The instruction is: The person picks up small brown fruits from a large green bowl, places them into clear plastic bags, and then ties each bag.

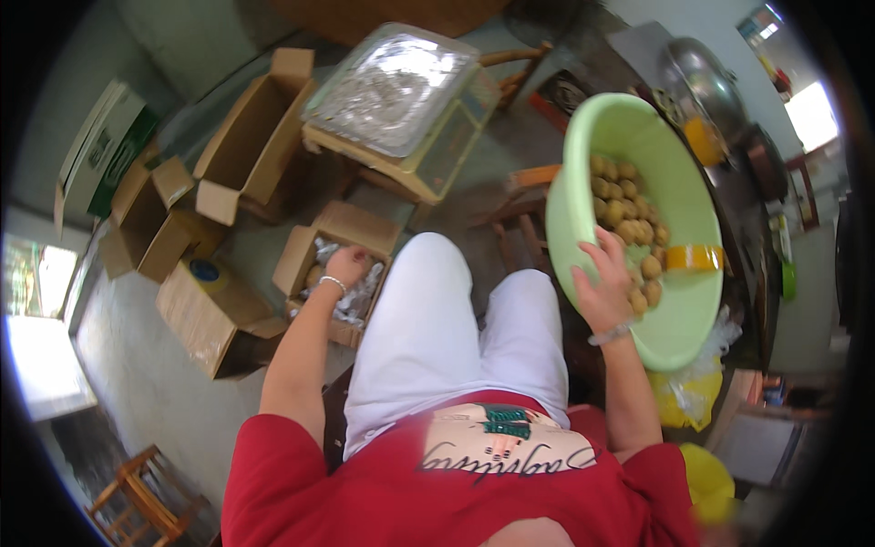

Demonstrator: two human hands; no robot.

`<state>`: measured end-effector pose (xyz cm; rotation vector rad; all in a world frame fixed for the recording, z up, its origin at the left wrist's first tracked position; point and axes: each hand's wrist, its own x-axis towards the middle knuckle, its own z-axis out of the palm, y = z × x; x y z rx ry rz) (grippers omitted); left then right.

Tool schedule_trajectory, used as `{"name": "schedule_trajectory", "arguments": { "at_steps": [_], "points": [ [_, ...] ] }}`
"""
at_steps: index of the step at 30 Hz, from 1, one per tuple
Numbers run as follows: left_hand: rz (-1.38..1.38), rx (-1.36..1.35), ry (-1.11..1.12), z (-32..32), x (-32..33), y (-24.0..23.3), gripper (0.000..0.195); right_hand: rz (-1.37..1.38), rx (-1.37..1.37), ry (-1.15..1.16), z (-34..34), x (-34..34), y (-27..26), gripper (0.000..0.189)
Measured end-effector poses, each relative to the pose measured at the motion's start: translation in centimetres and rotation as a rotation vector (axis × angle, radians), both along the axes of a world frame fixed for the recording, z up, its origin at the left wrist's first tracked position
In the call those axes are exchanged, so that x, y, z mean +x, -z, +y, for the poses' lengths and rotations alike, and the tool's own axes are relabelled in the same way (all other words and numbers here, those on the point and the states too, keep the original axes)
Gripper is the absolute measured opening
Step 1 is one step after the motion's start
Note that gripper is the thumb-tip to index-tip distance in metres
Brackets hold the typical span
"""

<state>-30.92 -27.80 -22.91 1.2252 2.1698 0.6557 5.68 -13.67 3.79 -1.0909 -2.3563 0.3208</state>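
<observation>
My left hand (347,267) reaches down into a small open cardboard box (294,256) beside my left knee. Crinkled clear plastic wrapping (352,304) surrounds it, and a round brown item shows at the box's left side. The fingertips are partly hidden, so any hold there is unclear. On my right, a large pale green plastic basin (683,321) stands tilted, with several round brown fruits or potatoes (615,191) inside. My right hand (603,280) is over its near rim, fingers apart, with nothing visible in its grasp. What looks like a yellow-orange tape roll (694,258) rests against the basin's far side.
Ahead stands a platform scale (437,164) topped by a clear plastic-covered tray (389,89). Open cardboard boxes (249,137) and a tipped carton (212,328) lie to the left. Low wooden stools (523,232) stand between scale and basin; a yellow bag (690,396) sits below the basin.
</observation>
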Motion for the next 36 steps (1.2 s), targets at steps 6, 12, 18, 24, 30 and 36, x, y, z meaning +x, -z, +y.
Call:
{"name": "schedule_trajectory", "arguments": {
  "at_steps": [6,12,18,24,30,36],
  "points": [
    [-0.093,0.605,0.166,9.3,8.1,-15.8,0.019,0.028,0.019,0.02,0.2,0.6,0.3,0.03],
    [-0.241,0.866,0.548,14.3,20.8,-27.3,0.018,-0.013,-0.054,0.028,0.1,1.6,-0.1,0.035],
    [-0.634,0.592,0.591,20.2,27.6,-27.3,0.017,-0.145,-0.022,-0.123,-0.3,2.8,-0.6,0.037],
    [0.006,0.477,0.636,21.4,30.0,-25.5,0.02,0.013,0.061,-0.109,-1.9,6.8,-1.6,0.034],
    [0.28,0.394,0.626,20.2,30.9,-26.2,0.019,0.279,0.215,0.095,-1.7,14.1,-3.0,0.016],
    [0.347,0.411,0.632,20.2,31.2,-26.3,0.018,0.425,0.105,0.547,0.8,26.6,-0.3,0.015]
  ]
}}
